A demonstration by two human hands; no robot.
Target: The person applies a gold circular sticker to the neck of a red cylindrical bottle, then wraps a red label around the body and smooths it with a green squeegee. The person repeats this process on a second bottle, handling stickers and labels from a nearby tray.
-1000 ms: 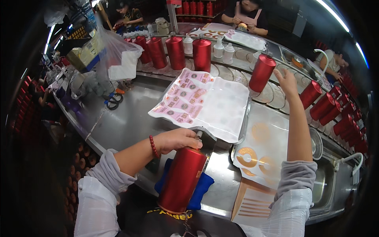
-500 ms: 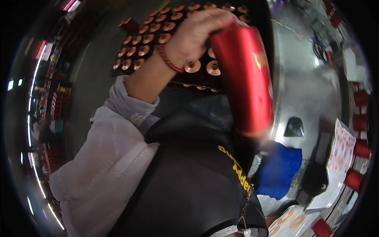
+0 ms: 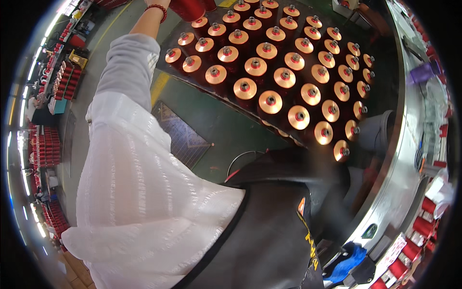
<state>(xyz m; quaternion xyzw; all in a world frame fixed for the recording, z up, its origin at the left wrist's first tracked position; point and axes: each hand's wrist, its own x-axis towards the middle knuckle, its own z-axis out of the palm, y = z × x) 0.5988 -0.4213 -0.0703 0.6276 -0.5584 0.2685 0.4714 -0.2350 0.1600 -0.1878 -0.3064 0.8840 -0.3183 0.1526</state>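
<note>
My left arm, in a white and grey sleeve, reaches far out to the upper left. My left hand [image 3: 158, 3] is cut by the top edge, with a red bracelet [image 3: 157, 8] at its wrist. Against it is a shiny red metal cylinder [image 3: 187, 6], which it appears to grip; the fingers are out of the picture. The cylinder is beside the far left corner of a dark low platform [image 3: 211, 90]. Rows of red cylinders with copper-coloured round tops and metal fittings [image 3: 256, 66] stand upright on that platform. My right hand does not show.
To the right runs a metal worktable [image 3: 392, 188] with a blue cloth [image 3: 349, 262] near its close end. A grey bucket [image 3: 374, 130] stands between table and platform. A floor grate [image 3: 180, 135] lies left of the platform. More red cylinders [image 3: 46, 147] are stacked far left.
My left arm has swung from in front of me out to the far left, taking the red cylinder along. My view has shifted, showing more of the platform's rows.
</note>
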